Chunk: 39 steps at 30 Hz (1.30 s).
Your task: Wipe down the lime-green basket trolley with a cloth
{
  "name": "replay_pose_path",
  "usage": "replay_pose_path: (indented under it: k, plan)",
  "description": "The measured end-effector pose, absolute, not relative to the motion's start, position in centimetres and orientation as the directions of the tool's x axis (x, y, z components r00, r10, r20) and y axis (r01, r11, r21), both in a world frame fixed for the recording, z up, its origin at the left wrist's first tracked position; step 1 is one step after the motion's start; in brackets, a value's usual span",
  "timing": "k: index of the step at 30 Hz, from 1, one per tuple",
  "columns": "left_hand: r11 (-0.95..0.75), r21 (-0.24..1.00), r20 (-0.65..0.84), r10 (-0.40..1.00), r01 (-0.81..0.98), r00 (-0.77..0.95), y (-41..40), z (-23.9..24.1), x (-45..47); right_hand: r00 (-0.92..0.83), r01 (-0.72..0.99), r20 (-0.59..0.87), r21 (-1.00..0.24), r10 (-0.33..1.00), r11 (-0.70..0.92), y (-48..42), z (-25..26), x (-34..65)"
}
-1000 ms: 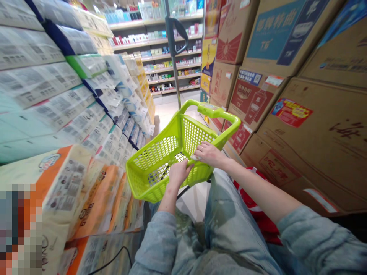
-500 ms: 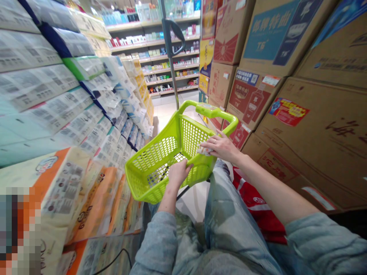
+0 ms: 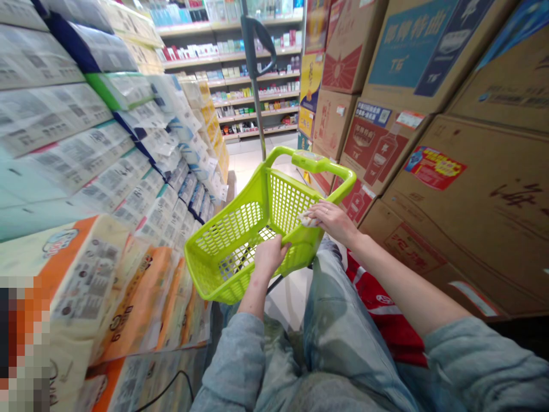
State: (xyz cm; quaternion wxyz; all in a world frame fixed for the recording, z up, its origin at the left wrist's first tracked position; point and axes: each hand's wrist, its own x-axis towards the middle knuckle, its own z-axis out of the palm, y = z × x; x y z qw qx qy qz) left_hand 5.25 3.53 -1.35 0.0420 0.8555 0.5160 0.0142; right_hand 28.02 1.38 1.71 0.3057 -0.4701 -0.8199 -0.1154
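Observation:
A lime-green plastic shopping basket (image 3: 234,229) with slotted walls and a looped handle stands tilted before my legs. My left hand (image 3: 270,254) is closed around its near rim, thumb along the edge. My right hand (image 3: 333,220) presses a crumpled white cloth (image 3: 306,219) with faint coloured marks against the rim near the handle end. The fingers lie over the cloth and hide part of it. Through the basket's slotted floor the ground shows.
Packaged tissue stacks (image 3: 55,126) rise on the left, with orange packs (image 3: 137,303) nearer me. Cardboard cartons (image 3: 467,212) wall the right side. A grey-handled pole (image 3: 259,109) stands beyond the basket. Stocked shelves (image 3: 257,86) fill the back. A red bag (image 3: 377,297) lies by my right leg.
My right hand has shifted slightly with the cloth along the rim, its fingers now drawn closer together. My left hand keeps its hold on the basket.

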Motion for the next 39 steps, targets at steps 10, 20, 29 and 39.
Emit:
replay_pose_path:
  k: [10,20,29,39]
  plan:
    - [-0.434,0.077,-0.032,0.899,0.898,0.437,3.5,-1.0,5.4,-0.482,0.803,0.603,0.012,0.636,0.596,2.1,-0.6,24.6]
    - [-0.425,0.064,-0.046,0.902,0.903,0.429,3.2,-1.2,5.0,-0.378,0.891,0.595,0.027,0.709,0.453,0.9,1.5,27.1]
    - [-0.454,0.176,-0.100,0.875,0.874,0.474,3.6,-0.4,4.7,-0.255,0.924,0.634,-0.062,0.730,0.376,1.3,1.6,28.2]
    - [-0.494,0.065,-0.203,0.844,0.867,0.496,2.9,-1.4,-2.3,-0.133,0.924,0.718,-0.160,0.683,0.348,2.8,-0.2,28.2]
